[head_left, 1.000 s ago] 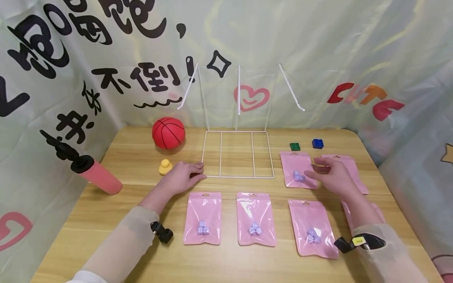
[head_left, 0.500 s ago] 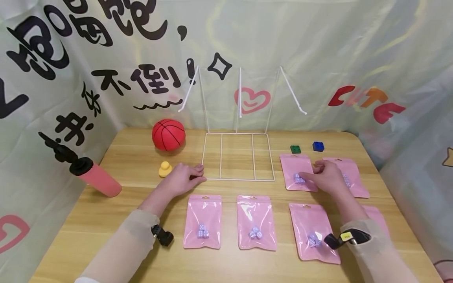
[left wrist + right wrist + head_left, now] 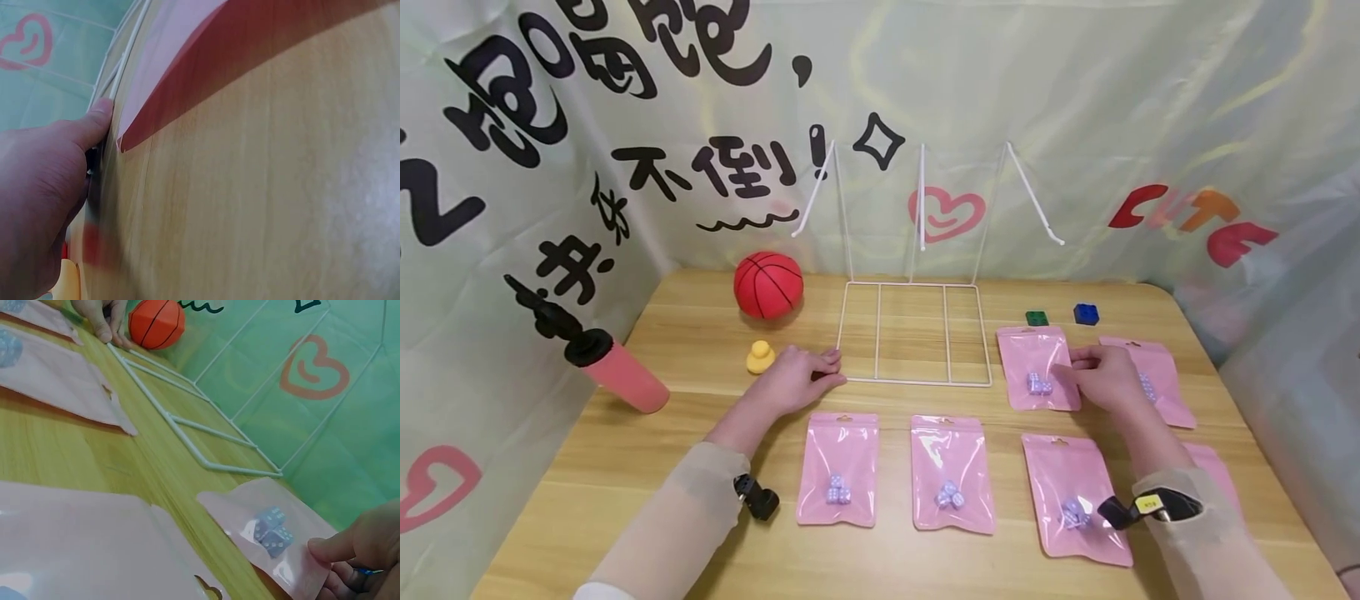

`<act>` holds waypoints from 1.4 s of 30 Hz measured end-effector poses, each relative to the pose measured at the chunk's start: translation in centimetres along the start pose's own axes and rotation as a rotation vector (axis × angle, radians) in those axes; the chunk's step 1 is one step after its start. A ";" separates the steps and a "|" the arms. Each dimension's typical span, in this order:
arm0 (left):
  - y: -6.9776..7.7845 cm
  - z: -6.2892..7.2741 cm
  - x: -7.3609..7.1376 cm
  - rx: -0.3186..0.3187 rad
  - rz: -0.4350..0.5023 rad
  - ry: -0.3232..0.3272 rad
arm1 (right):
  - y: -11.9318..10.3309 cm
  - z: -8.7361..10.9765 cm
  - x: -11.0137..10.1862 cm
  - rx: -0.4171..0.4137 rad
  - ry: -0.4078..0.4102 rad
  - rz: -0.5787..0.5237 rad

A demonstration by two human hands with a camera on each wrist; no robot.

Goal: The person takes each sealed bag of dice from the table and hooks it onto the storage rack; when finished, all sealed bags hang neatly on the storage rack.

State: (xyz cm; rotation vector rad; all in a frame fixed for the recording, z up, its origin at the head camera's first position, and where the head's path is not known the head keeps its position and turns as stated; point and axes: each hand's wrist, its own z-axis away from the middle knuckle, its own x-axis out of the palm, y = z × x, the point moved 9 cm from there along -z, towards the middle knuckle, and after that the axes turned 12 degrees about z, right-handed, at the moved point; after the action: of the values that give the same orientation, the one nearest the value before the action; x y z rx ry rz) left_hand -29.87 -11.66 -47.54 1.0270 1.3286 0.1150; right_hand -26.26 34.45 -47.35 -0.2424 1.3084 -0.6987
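1. I see the person's right hand [image 3: 1108, 379] pinching the right edge of a pink zip pouch [image 3: 1033, 352], thumb on its face, fingers narrow.
2. That pouch lies right of the white wire rack [image 3: 917, 382], toward the back-right corner of the worktop [image 3: 940, 567]; I cannot tell whether its pinched edge is raised.
3. The left hand [image 3: 793, 381] grips the rack's front-left corner between thumb and fingers. I'd want that hold light and steady, since the thin frame looks easy to slide.
4. Purple dice [image 3: 1040, 384] show in the pouch's lower half, so I expect weight there; I'd pinch firmly, clear of them.
5. A neighbouring pouch [image 3: 1159, 379] lies partly behind the right hand, and a green toy brick [image 3: 1037, 318] sits just behind the pinched pouch; I'd favour upward motion over sideways, to brush neither.
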 end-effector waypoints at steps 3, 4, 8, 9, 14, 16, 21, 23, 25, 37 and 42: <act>0.0 -0.1 0.0 0.004 0.010 0.002 | -0.1 0.1 -0.2 -0.032 0.002 -0.025; 0.0 -0.1 0.0 0.003 0.011 0.002 | -0.2 0.1 -0.3 -0.044 0.006 -0.033; -0.2 -0.2 0.1 -0.018 0.006 -0.005 | -0.5 0.4 -0.7 -0.085 0.023 -0.075; -0.2 -0.3 0.1 -0.024 0.005 -0.008 | -0.6 0.5 -0.8 -0.091 0.024 -0.083; -0.3 -0.3 0.2 -0.042 0.020 -0.010 | -1.0 1.2 -1.4 -0.136 0.041 -0.128; -0.2 -0.3 0.1 -0.047 0.026 -0.011 | -1.3 1.7 -1.7 -0.167 0.061 -0.156; -0.3 -0.1 0.2 -0.076 0.027 -0.019 | -2.0 2.8 -2.5 -0.235 0.096 -0.249; -0.4 -0.1 0.2 -0.081 0.027 -0.024 | -2.1 3.3 -2.9 -0.229 0.109 -0.250; -0.4 -0.1 0.2 -0.086 0.030 -0.026 | -2.2 3.9 -3.4 -0.228 0.131 -0.260; 0.1 -0.2 0.1 -0.064 0.050 -0.021 | -3.7 6.3 -5.4 -0.343 0.077 -0.677; 0.0 -0.2 0.1 -0.076 0.049 -0.029 | -5.3 7.7 -6.4 -0.428 0.069 -0.772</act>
State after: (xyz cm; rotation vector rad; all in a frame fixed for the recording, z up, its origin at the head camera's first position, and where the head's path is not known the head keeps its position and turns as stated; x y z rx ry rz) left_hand -30.04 -11.47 -47.65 0.9930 1.2644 0.1858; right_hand -21.41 32.50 -37.30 -1.1186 1.4178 -1.0653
